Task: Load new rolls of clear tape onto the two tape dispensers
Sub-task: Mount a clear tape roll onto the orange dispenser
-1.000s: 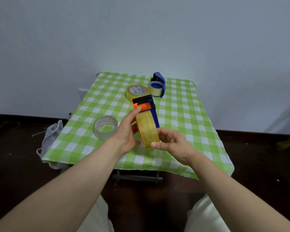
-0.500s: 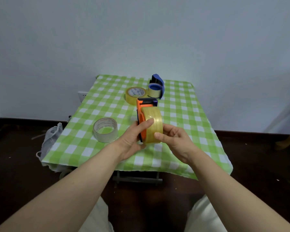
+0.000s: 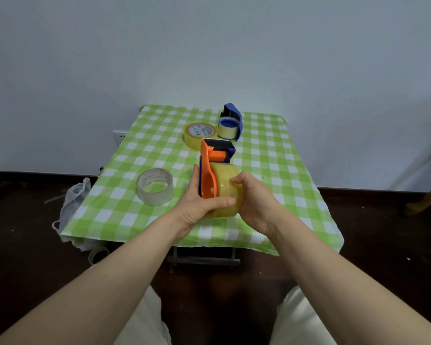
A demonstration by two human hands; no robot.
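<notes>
The left hand (image 3: 197, 205) gripped the orange tape dispenser (image 3: 207, 175) from its left, thumb across the near edge of the yellowish tape roll (image 3: 225, 185) seated on it, while the right hand (image 3: 256, 202) curled round that roll from the right, above the near part of the green checked table (image 3: 271, 170). A clear tape roll (image 3: 155, 186) lay flat to the left. Farther off, a labelled tape roll (image 3: 200, 133), partly covered by the dispenser's tip, lay just beside a blue tape dispenser (image 3: 233, 118), and a white plastic bag (image 3: 72, 200) sat by the table's left side.
</notes>
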